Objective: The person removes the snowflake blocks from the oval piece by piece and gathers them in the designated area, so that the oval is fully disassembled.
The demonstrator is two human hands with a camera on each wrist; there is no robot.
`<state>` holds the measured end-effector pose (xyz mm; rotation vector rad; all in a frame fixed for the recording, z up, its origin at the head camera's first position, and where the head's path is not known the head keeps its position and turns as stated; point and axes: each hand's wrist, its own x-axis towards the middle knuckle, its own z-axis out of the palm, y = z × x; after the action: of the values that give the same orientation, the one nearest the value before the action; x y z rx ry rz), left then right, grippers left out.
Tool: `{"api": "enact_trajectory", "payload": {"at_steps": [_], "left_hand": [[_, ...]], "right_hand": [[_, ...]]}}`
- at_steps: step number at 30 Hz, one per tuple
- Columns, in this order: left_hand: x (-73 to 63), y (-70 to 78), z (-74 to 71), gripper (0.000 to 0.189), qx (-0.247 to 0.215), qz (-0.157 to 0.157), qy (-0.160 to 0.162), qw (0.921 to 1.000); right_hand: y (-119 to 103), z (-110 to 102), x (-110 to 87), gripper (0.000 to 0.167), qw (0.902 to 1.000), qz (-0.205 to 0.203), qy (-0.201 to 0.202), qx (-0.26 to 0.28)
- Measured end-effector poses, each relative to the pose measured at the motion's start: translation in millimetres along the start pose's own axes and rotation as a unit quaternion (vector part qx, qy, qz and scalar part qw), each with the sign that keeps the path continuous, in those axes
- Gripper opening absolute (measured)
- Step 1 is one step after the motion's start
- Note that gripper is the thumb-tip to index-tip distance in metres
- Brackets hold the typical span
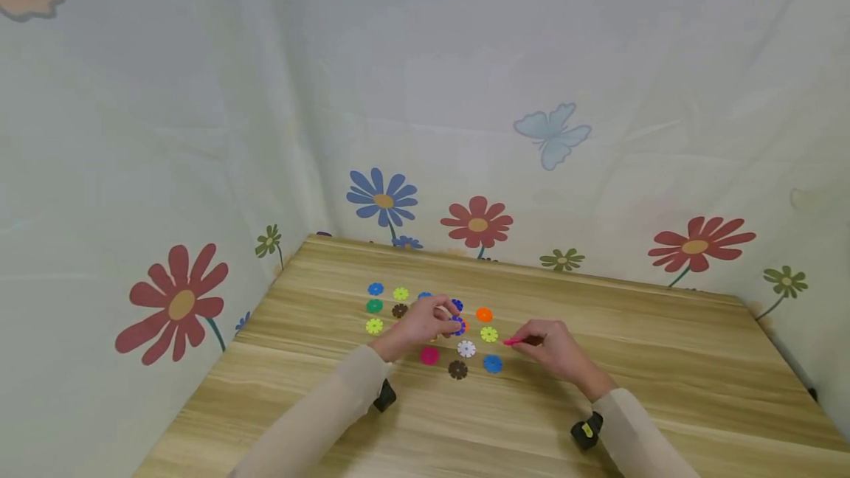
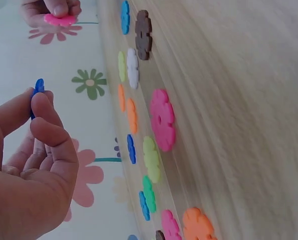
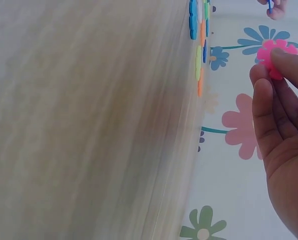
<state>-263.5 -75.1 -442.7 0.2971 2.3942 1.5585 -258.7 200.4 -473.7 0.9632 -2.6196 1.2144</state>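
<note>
Between thumb and fingertips my left hand (image 1: 428, 318) pinches a dark blue flower-shaped disc (image 2: 37, 92), held above the table. My right hand (image 1: 555, 347) pinches a pink notched disc (image 3: 275, 56) by its edge, also raised off the wood. The two discs are apart. Flat on the table below lie several more such discs, among them a white one (image 1: 466, 349), a brown one (image 1: 457, 369), a light blue one (image 1: 493, 364), a yellow-green one (image 1: 488, 334) and a pink one (image 2: 162, 120). My left hand hides part of the group in the head view.
The wood-grain table (image 1: 637, 360) reaches back to a pale curtain (image 1: 425, 94) printed with flowers and a butterfly. An orange disc (image 1: 484, 314) and a green disc (image 1: 374, 306) lie at the group's sides. A black wrist camera (image 1: 587, 431) sits under the right sleeve.
</note>
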Motion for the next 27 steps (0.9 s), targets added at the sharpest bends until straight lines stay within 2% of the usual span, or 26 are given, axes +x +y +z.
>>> {"api": "enact_trajectory", "payload": {"at_steps": [9,13,18,27], "left_hand": [[-4.1,-7.7,-6.6,0.02,0.048,-0.019,-0.018,0.9985],[-4.1,-12.6,-6.7,0.025,0.075,-0.018,-0.018,0.9968],[-3.6,-17.3,-6.8,0.027,0.089,-0.013,-0.023,0.9957],[-7.2,-21.8,-11.0,0.026,0.106,-0.013,-0.068,0.992]], "right_hand": [[1,0,-2.9,0.005,1.0,0.004,-0.001,0.001],[2,-2,-3.8,0.004,1.0,0.004,-0.004,0.002],[1,-2,-3.7,0.007,0.9999,0.011,-0.011,-0.001],[2,-4,-3.9,0.004,0.9996,0.025,-0.014,0.003]]}}
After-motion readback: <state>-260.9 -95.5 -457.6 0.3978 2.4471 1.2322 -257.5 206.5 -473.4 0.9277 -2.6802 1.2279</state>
